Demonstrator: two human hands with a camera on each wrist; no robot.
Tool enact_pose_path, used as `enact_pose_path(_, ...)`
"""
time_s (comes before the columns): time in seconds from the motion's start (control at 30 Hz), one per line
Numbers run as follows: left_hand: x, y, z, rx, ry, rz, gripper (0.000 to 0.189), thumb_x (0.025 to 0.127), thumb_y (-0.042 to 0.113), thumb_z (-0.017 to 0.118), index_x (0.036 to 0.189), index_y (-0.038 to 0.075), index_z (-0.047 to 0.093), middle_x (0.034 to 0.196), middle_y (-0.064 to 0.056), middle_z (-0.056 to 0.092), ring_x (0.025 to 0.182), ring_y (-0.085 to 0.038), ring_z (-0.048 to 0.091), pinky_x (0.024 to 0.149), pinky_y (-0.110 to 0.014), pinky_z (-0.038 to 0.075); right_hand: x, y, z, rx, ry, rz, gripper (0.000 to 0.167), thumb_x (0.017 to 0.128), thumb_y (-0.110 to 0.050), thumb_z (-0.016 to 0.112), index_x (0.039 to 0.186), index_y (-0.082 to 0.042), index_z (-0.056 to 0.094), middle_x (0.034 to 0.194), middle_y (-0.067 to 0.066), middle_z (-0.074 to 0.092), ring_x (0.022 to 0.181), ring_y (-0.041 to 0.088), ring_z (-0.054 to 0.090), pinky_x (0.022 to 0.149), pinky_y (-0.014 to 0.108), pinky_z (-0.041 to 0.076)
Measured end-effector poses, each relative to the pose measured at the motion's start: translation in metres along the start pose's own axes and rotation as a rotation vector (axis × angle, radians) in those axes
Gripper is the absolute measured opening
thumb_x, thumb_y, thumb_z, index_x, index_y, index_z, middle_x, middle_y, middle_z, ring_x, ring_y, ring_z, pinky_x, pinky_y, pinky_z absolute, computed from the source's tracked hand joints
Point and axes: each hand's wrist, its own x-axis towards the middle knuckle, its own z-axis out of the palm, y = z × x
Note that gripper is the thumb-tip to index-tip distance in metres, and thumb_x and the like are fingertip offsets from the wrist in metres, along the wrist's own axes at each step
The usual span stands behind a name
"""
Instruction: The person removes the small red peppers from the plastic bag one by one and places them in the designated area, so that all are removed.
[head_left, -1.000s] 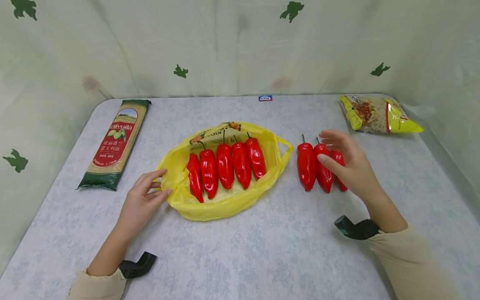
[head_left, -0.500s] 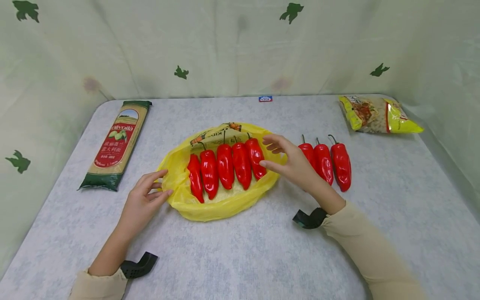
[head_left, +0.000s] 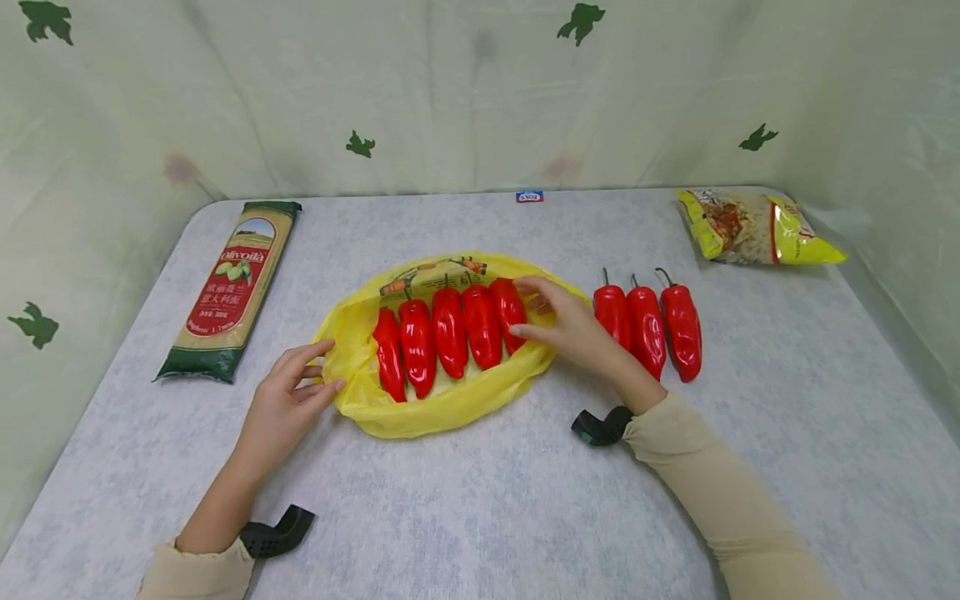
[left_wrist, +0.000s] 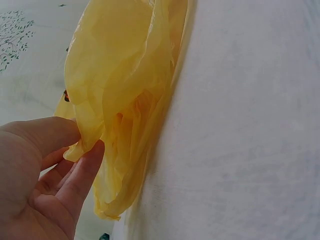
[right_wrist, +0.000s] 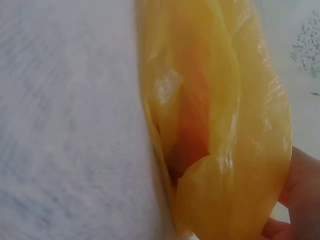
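A yellow plastic bag [head_left: 420,423] lies opened out in the middle, with several glossy red chili peppers [head_left: 450,333] side by side in it. My left hand [head_left: 288,400] pinches the bag's left edge between thumb and fingers, as the left wrist view also shows. Over the bag's right side, my right hand [head_left: 570,329] has its curled fingers and thumb at the rightmost chili pepper [head_left: 507,310] and grips it. In the right wrist view the bag's side [right_wrist: 250,125] hides most of that hand and its fingertips.
Three more red chili peppers [head_left: 681,333] lie in a row right of the bag. An olivoilà spaghetti packet [head_left: 236,283] lies at the left. A yellow-ended food packet [head_left: 757,229] sits at the back right. A patterned curtain stands behind the table [head_left: 480,525].
My right hand has moved left from the loose chili peppers to the rightmost one in the bag. The bag's back rim has shifted slightly. My left hand keeps its place.
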Motion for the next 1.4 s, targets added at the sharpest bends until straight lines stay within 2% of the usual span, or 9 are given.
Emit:
enact_pose_path(0.2, 0.000, 0.000, 0.000, -0.007, 0.005, 0.003, 0.055, 0.079, 0.000, 0.067, 0.129, 0.003, 0.046, 0.119, -0.009, 0.046, 0.091, -0.005, 0.049, 0.072, -0.009, 0.045, 0.002, 0.006, 0.003, -0.040, -0.057, 0.048, 0.059, 0.078, -0.027, 0.071, 0.129, -0.012, 0.045, 0.123, 0.000, 0.048, 0.103, 0.018, 0.048, 0.088, 0.033, 0.043)
enact_pose_path(0.47, 0.000, 0.000, 0.000, -0.002, 0.002, -0.004, 0.054, 0.079, 0.001, 0.067, 0.129, 0.003, 0.046, 0.119, -0.009, 0.046, 0.090, -0.005, 0.049, 0.073, -0.009, 0.045, 0.008, 0.005, 0.006, -0.128, -0.123, 0.038, 0.061, 0.078, -0.034, 0.070, 0.131, -0.017, 0.045, 0.124, 0.002, 0.048, 0.100, 0.018, 0.049, 0.085, 0.033, 0.044)
enact_pose_path(0.73, 0.000, 0.000, 0.000, 0.006, 0.003, -0.004, 0.054, 0.079, 0.002, 0.067, 0.129, 0.003, 0.046, 0.119, -0.009, 0.046, 0.090, -0.005, 0.049, 0.072, -0.009, 0.045, 0.013, 0.001, 0.010, -0.196, -0.207, 0.050, 0.067, 0.078, -0.043, 0.066, 0.137, -0.027, 0.038, 0.135, 0.000, 0.041, 0.118, 0.018, 0.038, 0.096, 0.038, 0.035)
enact_pose_path(0.87, 0.000, 0.000, 0.000, 0.007, 0.007, 0.003, 0.054, 0.079, 0.001, 0.067, 0.129, 0.003, 0.047, 0.119, -0.010, 0.047, 0.090, -0.005, 0.049, 0.072, -0.009, 0.045, 0.016, -0.002, 0.012, -0.218, -0.212, 0.066, 0.067, 0.078, -0.044, 0.065, 0.137, -0.027, 0.038, 0.131, 0.000, 0.044, 0.111, 0.016, 0.041, 0.092, 0.034, 0.039)
enact_pose_path(0.97, 0.000, -0.001, 0.000, 0.002, 0.008, 0.005, 0.054, 0.079, 0.000, 0.067, 0.128, 0.003, 0.047, 0.118, -0.010, 0.047, 0.090, -0.005, 0.049, 0.072, -0.009, 0.045, 0.016, -0.004, 0.014, -0.199, -0.201, 0.066, 0.064, 0.079, -0.039, 0.067, 0.135, -0.024, 0.040, 0.127, 0.002, 0.047, 0.105, 0.016, 0.042, 0.087, 0.032, 0.041)
enact_pose_path(1.1, 0.000, -0.002, 0.001, -0.003, 0.005, 0.008, 0.054, 0.078, -0.001, 0.067, 0.128, 0.002, 0.047, 0.118, -0.010, 0.047, 0.090, -0.005, 0.049, 0.072, -0.009, 0.045, 0.015, -0.005, 0.016, -0.115, -0.185, 0.062, 0.057, 0.080, -0.024, 0.068, 0.132, -0.020, 0.044, 0.123, 0.001, 0.048, 0.099, 0.017, 0.044, 0.077, 0.031, 0.044)
enact_pose_path(1.2, 0.000, -0.002, 0.002, 0.000, 0.004, 0.010, 0.054, 0.078, 0.000, 0.067, 0.128, 0.003, 0.047, 0.118, -0.010, 0.047, 0.090, -0.004, 0.049, 0.072, -0.009, 0.045, 0.013, -0.006, 0.016, -0.051, -0.176, 0.047, 0.054, 0.080, -0.016, 0.067, 0.130, -0.019, 0.046, 0.126, 0.000, 0.046, 0.100, 0.017, 0.046, 0.079, 0.032, 0.044)
enact_pose_path(1.27, 0.000, -0.003, 0.002, 0.002, 0.004, 0.011, 0.054, 0.078, 0.000, 0.067, 0.128, 0.003, 0.047, 0.119, -0.010, 0.047, 0.090, -0.004, 0.049, 0.072, -0.009, 0.045, 0.012, -0.008, 0.016, -0.020, -0.172, 0.042, 0.054, 0.080, -0.013, 0.067, 0.130, -0.018, 0.046, 0.130, 0.000, 0.043, 0.106, 0.019, 0.046, 0.086, 0.035, 0.042)
enact_pose_path(1.4, 0.000, -0.003, 0.002, 0.006, 0.004, 0.009, 0.053, 0.079, 0.001, 0.067, 0.128, 0.003, 0.047, 0.119, -0.010, 0.047, 0.090, -0.004, 0.049, 0.072, -0.009, 0.045, 0.008, -0.014, 0.013, 0.018, -0.169, 0.022, 0.056, 0.080, -0.013, 0.068, 0.131, -0.021, 0.045, 0.135, 0.000, 0.038, 0.115, 0.021, 0.040, 0.092, 0.041, 0.039)
